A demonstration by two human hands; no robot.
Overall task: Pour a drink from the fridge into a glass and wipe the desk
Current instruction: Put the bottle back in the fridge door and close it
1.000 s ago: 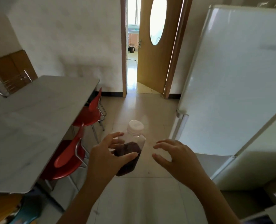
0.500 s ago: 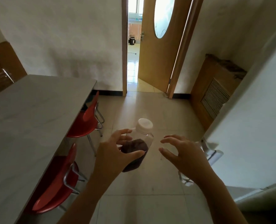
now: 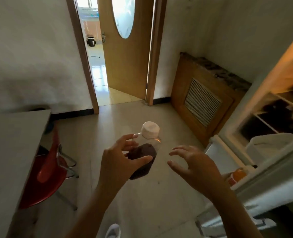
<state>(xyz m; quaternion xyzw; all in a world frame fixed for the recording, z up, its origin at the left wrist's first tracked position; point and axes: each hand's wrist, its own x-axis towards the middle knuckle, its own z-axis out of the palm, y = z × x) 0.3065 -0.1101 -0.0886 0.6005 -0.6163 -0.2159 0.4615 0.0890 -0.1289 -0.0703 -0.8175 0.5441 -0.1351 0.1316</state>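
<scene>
While the fridge (image 3: pixel 269 134) stands open on my right and the counter (image 3: pixel 10 152) sits left, my left hand (image 3: pixel 118 162) grips the capped bottle (image 3: pixel 144 152) of dark drink above the floor. My right hand (image 3: pixel 192 162) hovers beside it, fingers spread, holding nothing. Risk: one-hand grip slips, bottle drops.

Arms: both forearms bare, no sleeves in view.
Left hand (image 3: pixel 118 162): no rings or watch; nails short.
Right hand (image 3: pixel 196 166): bare likewise.
Footwear: white shoe (image 3: pixel 113 231) toe, bottom edge.
</scene>
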